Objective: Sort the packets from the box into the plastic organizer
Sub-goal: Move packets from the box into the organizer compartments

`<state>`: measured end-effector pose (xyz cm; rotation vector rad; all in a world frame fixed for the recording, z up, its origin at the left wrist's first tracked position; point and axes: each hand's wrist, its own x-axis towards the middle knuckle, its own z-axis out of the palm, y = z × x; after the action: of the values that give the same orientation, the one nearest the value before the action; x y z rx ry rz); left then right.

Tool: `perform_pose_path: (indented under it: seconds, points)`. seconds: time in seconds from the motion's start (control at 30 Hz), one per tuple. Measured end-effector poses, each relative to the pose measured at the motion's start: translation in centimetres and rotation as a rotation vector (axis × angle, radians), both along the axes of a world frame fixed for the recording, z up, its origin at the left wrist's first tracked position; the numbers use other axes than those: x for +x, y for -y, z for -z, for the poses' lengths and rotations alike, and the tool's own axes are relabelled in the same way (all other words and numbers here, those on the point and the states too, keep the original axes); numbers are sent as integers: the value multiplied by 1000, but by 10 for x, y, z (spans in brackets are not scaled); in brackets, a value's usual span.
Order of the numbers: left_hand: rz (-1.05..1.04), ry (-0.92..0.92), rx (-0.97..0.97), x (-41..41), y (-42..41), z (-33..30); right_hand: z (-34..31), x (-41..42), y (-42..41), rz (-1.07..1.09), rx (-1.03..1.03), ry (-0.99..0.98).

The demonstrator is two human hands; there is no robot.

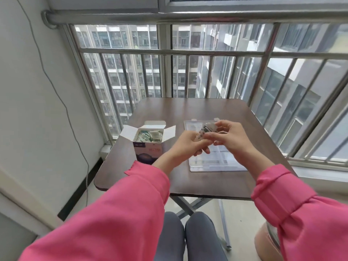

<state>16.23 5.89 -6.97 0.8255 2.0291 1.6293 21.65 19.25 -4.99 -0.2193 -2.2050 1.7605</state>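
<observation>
Pink sleeves point(116, 219) nearest, both hands' fingers point(208, 137) pinched round one packet point(204, 131) above the organizer point(216, 162), beside the open box point(148, 140).

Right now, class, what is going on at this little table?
A person in pink sleeves sits at a dark table by a barred window. Both hands, the left hand and the right hand, hold a small bunch of packets above a clear plastic organizer. An open box, still full of packets, stands to the left of the organizer.
</observation>
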Motion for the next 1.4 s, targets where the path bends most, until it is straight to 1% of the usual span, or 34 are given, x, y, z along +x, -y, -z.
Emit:
perform_pose_path:
  seconds: [0.03,0.1,0.17,0.27,0.53,0.63,0.73,0.9,1.13,1.23,1.4]
  points:
    - [3,26,-3,0,-1,2,2,-1,-2,16,11,-7]
    - [16,143,10,0,-1,5,7,-3,-5,46,25,1]
    - [45,223,31,-2,0,8,13,-3,-7,46,-26,26]
    - [50,225,14,-3,5,14,22,-1,-8,40,-65,59]
    - [-106,251,32,-9,10,20,33,-4,-11,40,-4,128]
    - [-135,270,18,-12,10,21,34,-3,-10,56,10,129]
    - [-156,239,-2,-11,11,18,34,-1,-11,46,11,115]
    - [-163,245,38,-8,7,19,30,1,-8,-19,-23,74]
    - [-139,258,37,-6,-1,19,31,-2,-15,-5,117,131]
    - [-120,289,49,-6,-3,21,34,-1,-22,26,138,132]
    - [-141,212,5,-9,-5,22,38,0,-26,21,189,113]
